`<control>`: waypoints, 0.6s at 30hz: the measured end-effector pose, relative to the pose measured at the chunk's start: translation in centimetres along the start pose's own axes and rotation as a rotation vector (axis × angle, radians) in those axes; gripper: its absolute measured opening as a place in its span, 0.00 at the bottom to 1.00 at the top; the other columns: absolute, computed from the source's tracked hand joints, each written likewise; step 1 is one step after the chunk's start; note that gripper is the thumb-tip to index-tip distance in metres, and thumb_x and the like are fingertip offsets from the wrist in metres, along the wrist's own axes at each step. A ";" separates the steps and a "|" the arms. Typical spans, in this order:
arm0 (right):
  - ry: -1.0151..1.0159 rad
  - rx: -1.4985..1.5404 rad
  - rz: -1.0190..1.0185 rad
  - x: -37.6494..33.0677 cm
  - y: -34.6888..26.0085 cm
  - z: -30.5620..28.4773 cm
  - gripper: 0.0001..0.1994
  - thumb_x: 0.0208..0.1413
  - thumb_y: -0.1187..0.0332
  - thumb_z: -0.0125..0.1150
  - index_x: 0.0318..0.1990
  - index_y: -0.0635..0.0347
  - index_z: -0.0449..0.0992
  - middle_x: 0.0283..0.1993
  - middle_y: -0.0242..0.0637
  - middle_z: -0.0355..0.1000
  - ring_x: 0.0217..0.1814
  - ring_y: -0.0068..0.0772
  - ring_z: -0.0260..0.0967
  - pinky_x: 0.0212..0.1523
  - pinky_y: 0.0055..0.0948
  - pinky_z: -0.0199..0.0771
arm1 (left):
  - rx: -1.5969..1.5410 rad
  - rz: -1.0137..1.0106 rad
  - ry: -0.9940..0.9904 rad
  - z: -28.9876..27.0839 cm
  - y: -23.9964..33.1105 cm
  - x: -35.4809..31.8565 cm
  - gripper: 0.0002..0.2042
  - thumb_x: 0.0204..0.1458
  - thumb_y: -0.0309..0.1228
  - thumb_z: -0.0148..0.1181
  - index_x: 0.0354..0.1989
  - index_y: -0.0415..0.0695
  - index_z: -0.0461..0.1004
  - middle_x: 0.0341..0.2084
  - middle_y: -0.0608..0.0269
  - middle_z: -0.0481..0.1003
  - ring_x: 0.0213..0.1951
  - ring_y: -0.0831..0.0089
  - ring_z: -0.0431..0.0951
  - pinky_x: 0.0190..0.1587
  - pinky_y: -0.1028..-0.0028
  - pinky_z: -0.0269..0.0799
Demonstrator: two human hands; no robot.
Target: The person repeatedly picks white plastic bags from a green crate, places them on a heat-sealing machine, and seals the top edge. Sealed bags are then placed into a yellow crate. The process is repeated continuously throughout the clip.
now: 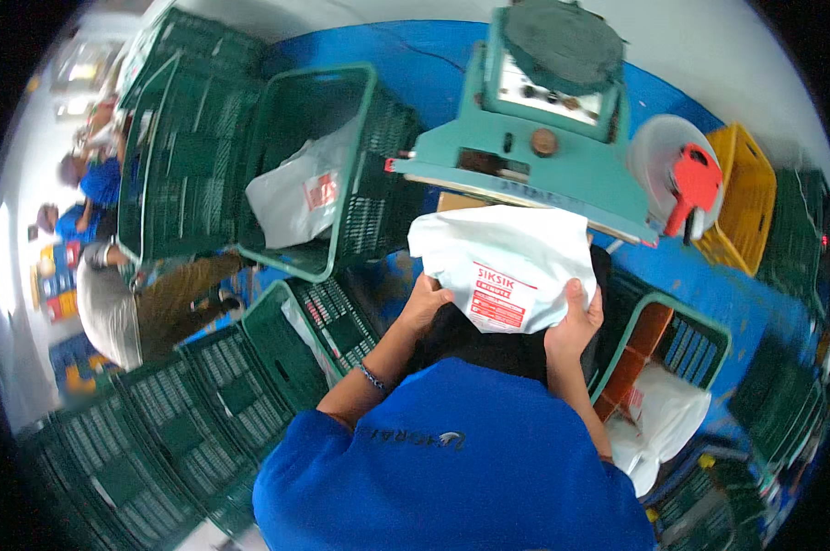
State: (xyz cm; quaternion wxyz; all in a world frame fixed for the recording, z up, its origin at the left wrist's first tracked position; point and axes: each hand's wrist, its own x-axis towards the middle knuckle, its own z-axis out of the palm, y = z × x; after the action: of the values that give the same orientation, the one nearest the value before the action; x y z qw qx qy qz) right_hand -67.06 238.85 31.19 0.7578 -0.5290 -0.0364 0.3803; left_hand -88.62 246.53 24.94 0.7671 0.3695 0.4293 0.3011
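Observation:
A white plastic bag [451, 241] with red print is spread out in front of me, its far edge close to the long bar of a teal bag-sealing machine [474, 138]. My left hand [426, 303] is closed on the bag's near left side, the fingers partly hidden behind it. At the near right side my right hand [575, 323] grips the bag, thumb on the front and fingers behind. The bag looks filled, but its contents are hidden. I cannot tell whether its far edge touches the bar.
Green crates [373, 184] stand at the left, one holding another white bag [295, 197]. More white bags [672, 413] lie in a crate by my right arm. A red tape dispenser [697, 184] rests at a clear round tub [654, 142], beside a yellow crate [745, 202]. Other people work far left.

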 end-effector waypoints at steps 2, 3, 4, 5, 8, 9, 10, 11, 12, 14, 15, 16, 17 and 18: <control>0.016 0.000 0.005 -0.6 -0.2 0.7 0.13 0.56 0.71 0.57 0.46 0.70 0.71 0.42 0.37 0.73 0.42 0.24 0.69 0.46 0.23 0.67 | -0.019 0.095 0.002 -1.0 0.1 -0.9 0.48 0.32 0.51 0.72 0.60 0.38 0.55 0.54 0.60 0.65 0.55 0.68 0.64 0.56 0.68 0.60; -0.021 0.001 0.000 -0.7 -0.3 1.0 0.12 0.56 0.71 0.57 0.45 0.69 0.71 0.42 0.37 0.73 0.42 0.25 0.69 0.45 0.24 0.68 | -0.051 0.089 0.047 -1.4 0.2 -1.3 0.48 0.32 0.50 0.72 0.60 0.38 0.55 0.53 0.59 0.65 0.55 0.69 0.64 0.55 0.69 0.60; -0.034 -0.001 0.018 -0.8 -0.3 1.3 0.12 0.56 0.71 0.57 0.45 0.69 0.71 0.41 0.38 0.73 0.41 0.26 0.69 0.45 0.25 0.68 | -0.104 0.096 0.072 -1.5 0.2 -1.8 0.48 0.32 0.50 0.72 0.60 0.38 0.55 0.53 0.59 0.64 0.55 0.69 0.64 0.54 0.69 0.61; -0.046 0.018 -0.003 -0.8 -0.2 1.5 0.11 0.56 0.71 0.57 0.44 0.68 0.71 0.41 0.38 0.73 0.41 0.26 0.70 0.44 0.25 0.69 | 0.000 0.008 0.050 -1.7 0.2 -2.3 0.47 0.32 0.51 0.72 0.59 0.39 0.56 0.51 0.60 0.66 0.53 0.69 0.64 0.53 0.70 0.61; -0.066 0.025 -0.010 -1.4 0.2 1.7 0.12 0.55 0.71 0.58 0.45 0.68 0.71 0.42 0.38 0.72 0.41 0.26 0.69 0.45 0.26 0.69 | 0.127 0.015 -0.103 -1.4 0.1 -4.0 0.44 0.37 0.40 0.72 0.61 0.41 0.52 0.48 0.59 0.67 0.47 0.71 0.69 0.45 0.72 0.68; -0.052 0.015 -0.014 -1.7 0.4 1.7 0.13 0.55 0.71 0.58 0.45 0.69 0.71 0.42 0.38 0.72 0.42 0.27 0.69 0.45 0.25 0.68 | 0.097 -0.029 -0.112 -1.2 0.1 -4.4 0.43 0.39 0.38 0.71 0.61 0.42 0.50 0.48 0.59 0.67 0.46 0.71 0.70 0.42 0.72 0.69; -0.042 0.017 -0.024 -2.2 0.5 1.8 0.13 0.55 0.71 0.58 0.46 0.69 0.71 0.42 0.38 0.72 0.42 0.27 0.69 0.46 0.25 0.68 | 0.057 -0.057 -0.124 -1.0 0.1 -4.9 0.43 0.41 0.37 0.70 0.62 0.42 0.48 0.47 0.60 0.68 0.44 0.71 0.71 0.39 0.72 0.71; -0.050 0.019 -0.009 -2.6 0.6 1.8 0.14 0.55 0.70 0.57 0.47 0.70 0.70 0.43 0.38 0.72 0.43 0.27 0.69 0.46 0.25 0.68 | 0.019 -0.104 -0.114 -0.8 0.1 -5.1 0.42 0.43 0.35 0.69 0.62 0.43 0.46 0.46 0.60 0.68 0.42 0.72 0.72 0.37 0.72 0.72; -0.021 0.020 -0.050 -3.0 0.7 1.8 0.14 0.55 0.70 0.58 0.46 0.70 0.71 0.42 0.38 0.72 0.43 0.27 0.69 0.46 0.25 0.68 | 0.016 -0.099 -0.142 -0.7 0.1 -5.4 0.40 0.44 0.33 0.67 0.62 0.43 0.46 0.46 0.60 0.69 0.41 0.72 0.73 0.35 0.73 0.73; 0.024 0.022 -0.045 -3.8 0.6 1.8 0.13 0.55 0.70 0.58 0.45 0.69 0.71 0.42 0.38 0.72 0.42 0.27 0.69 0.46 0.26 0.68 | 0.013 -0.114 -0.157 -0.6 0.2 -5.8 0.36 0.48 0.30 0.64 0.62 0.44 0.46 0.45 0.60 0.69 0.38 0.73 0.74 0.33 0.74 0.73; -0.015 0.033 -0.068 -4.1 0.5 1.7 0.12 0.55 0.70 0.59 0.44 0.68 0.71 0.42 0.38 0.72 0.43 0.28 0.69 0.46 0.27 0.68 | 0.008 -0.126 -0.154 -0.5 0.2 -5.9 0.34 0.50 0.29 0.62 0.62 0.46 0.47 0.44 0.61 0.70 0.38 0.74 0.73 0.32 0.76 0.73; -0.019 0.025 -0.053 -4.4 0.5 1.7 0.12 0.54 0.70 0.59 0.43 0.68 0.71 0.42 0.38 0.72 0.42 0.28 0.69 0.46 0.27 0.68 | 0.010 -0.145 -0.145 -0.6 0.2 -6.1 0.34 0.50 0.30 0.61 0.62 0.46 0.48 0.44 0.61 0.70 0.37 0.75 0.73 0.32 0.76 0.72; -0.016 0.027 -0.049 -4.6 0.5 1.6 0.12 0.54 0.70 0.59 0.43 0.68 0.71 0.42 0.38 0.72 0.42 0.28 0.69 0.46 0.27 0.68 | 0.004 -0.155 -0.144 -0.6 0.2 -6.2 0.33 0.50 0.30 0.61 0.62 0.46 0.48 0.43 0.61 0.70 0.37 0.75 0.73 0.31 0.76 0.72; -0.020 0.044 -0.054 -4.8 0.5 1.5 0.12 0.54 0.70 0.59 0.43 0.68 0.71 0.42 0.38 0.72 0.42 0.28 0.69 0.46 0.27 0.68 | 0.005 -0.184 -0.148 -0.6 0.2 -6.4 0.32 0.51 0.30 0.61 0.61 0.46 0.49 0.43 0.62 0.71 0.37 0.75 0.73 0.31 0.77 0.72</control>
State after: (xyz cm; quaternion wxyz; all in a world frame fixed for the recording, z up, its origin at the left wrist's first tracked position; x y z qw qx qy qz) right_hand -71.36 237.14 33.07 0.7788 -0.5070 -0.0499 0.3659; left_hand -92.08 241.83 27.66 0.8202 0.3516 0.4046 0.2002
